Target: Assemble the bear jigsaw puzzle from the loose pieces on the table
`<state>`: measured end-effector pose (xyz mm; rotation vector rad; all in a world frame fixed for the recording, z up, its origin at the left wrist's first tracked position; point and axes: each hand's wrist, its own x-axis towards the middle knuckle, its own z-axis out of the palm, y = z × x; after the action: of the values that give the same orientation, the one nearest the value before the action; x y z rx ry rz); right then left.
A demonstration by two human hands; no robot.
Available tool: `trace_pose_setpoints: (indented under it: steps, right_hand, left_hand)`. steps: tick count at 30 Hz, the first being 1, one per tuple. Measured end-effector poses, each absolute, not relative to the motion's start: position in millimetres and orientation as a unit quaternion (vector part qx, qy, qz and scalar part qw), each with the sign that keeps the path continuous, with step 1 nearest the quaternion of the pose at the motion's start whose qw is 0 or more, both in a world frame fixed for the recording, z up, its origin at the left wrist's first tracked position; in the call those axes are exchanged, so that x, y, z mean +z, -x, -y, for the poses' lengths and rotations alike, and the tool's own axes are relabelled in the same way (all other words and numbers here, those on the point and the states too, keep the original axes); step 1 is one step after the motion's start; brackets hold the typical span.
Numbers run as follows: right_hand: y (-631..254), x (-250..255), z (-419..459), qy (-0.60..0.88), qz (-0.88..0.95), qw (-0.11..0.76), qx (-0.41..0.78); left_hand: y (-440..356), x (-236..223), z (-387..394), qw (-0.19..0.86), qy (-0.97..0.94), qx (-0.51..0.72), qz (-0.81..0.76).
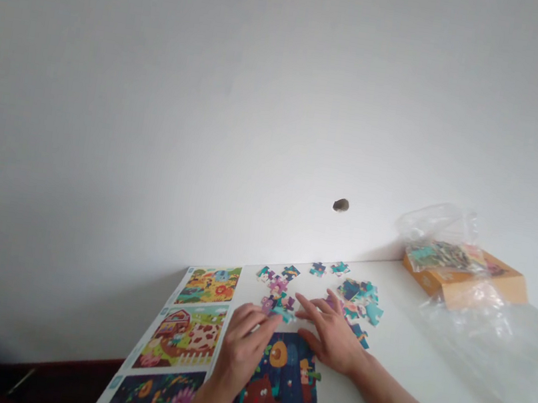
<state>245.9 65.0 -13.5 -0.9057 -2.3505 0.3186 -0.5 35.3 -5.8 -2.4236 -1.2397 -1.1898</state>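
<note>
My left hand (245, 343) has thumb and fingers pinched on a teal puzzle piece (284, 314) just above the top edge of a partly joined jigsaw puzzle (291, 383). That puzzle shows a brown bear on dark blue. My right hand (329, 332) rests palm down with fingers spread, by the puzzle's upper right corner. Loose puzzle pieces (279, 286) in purple and dark blue lie beyond my left hand. Another cluster of puzzle pieces (359, 299) sits beyond and right of my right hand, partly covered by it.
A picture sheet (192, 338) with printed scenes lies along the table's left edge. At the back right is an orange box (483, 287), with a clear plastic bag (443, 254) of pieces on it. A white wall (280, 129) with a hole (341, 205) rises behind the table.
</note>
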Motion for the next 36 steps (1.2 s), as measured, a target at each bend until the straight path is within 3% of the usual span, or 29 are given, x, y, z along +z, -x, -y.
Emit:
trace_pose_setpoints:
  steps: [4, 13, 36]
  right_hand:
    - [-244.7, -11.2, -60.5, 0.308, 0.892, 0.317, 0.096]
    - [-248.8, -13.9, -61.1, 0.293, 0.870, 0.394, 0.048]
    - [-247.9, -5.8, -56.2, 0.265, 0.896, 0.354, 0.038]
  left_hand:
    - [-6.8, -6.2, -20.7, 0.033, 0.848, -0.408, 0.337]
    - [-9.3, -9.3, -25.4, -0.029, 0.803, -0.436, 0.405]
    - [-11.4, -15.3, -26.0, -0.087, 0.800, -0.419, 0.420]
